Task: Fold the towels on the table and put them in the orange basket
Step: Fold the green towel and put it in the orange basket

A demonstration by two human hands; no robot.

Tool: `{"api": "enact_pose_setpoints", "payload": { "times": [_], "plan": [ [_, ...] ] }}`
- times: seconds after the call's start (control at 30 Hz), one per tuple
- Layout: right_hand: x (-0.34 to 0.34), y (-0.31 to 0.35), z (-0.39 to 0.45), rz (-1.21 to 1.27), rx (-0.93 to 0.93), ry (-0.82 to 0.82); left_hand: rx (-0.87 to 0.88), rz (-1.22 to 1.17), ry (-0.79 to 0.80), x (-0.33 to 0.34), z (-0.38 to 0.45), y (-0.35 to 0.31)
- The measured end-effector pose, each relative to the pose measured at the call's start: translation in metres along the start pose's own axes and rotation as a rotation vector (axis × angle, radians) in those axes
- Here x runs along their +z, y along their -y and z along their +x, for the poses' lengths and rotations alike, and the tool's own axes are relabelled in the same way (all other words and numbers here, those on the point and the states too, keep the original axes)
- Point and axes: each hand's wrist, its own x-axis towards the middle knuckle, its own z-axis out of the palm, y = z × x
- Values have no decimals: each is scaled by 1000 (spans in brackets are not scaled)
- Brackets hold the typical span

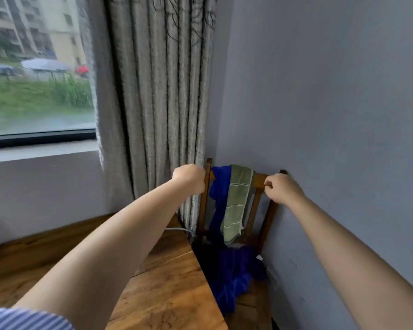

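A wooden chair (260, 182) stands in the corner at about 1 o'clock, tight against the grey wall (332, 103). A curtain (157, 91) hangs just beside it at 12 o'clock, with a window (34, 67) at 10 o'clock. A wooden table (167, 289) edge at 6 o'clock blocks the way to the chair seat.

A blue towel (221, 184) and a green towel (237, 203) hang over the chair back, touching. Another blue cloth (231, 279) lies piled on the seat.

The left hand (188, 178) is curled in a fist at the chair's left post; I cannot tell if it grips it. The right hand (281, 188) has curled fingers gripping the chair's top rail.
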Motion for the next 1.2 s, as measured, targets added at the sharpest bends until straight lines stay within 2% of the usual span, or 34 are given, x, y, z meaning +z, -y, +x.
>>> {"api": "enact_pose_setpoints", "payload": {
  "times": [0.17, 0.33, 0.43, 0.57, 0.7, 0.83, 0.97, 1.1, 1.2],
  "plan": [
    [22, -34, 62, -1, 52, 11, 40, -49, 63, 29, 78, -22],
    [66, -68, 151, 54, 105, 127, -21, -112, 168, 66, 164, -54],
    [94, -74, 196, 101, 49, 199, -38, -158, 204, 82, 205, -69],
    [134, -98, 248, 139, -28, 300, -123, -335, 226, 106, 260, -85],
    [153, -117, 270, 342, -73, 379, -262, -521, 179, 134, 285, -90],
    [168, -124, 276, 560, -61, 378, -333, -595, 125, 152, 304, -83],
    [180, -123, 280, 693, 56, 297, -372, -616, 84, 160, 306, -84],
    [187, -118, 282, 687, 138, 226, -404, -659, 53, 162, 303, -93],
    [188, -111, 277, 576, 171, 197, -415, -700, 24, 160, 300, -94]
  ]
}}
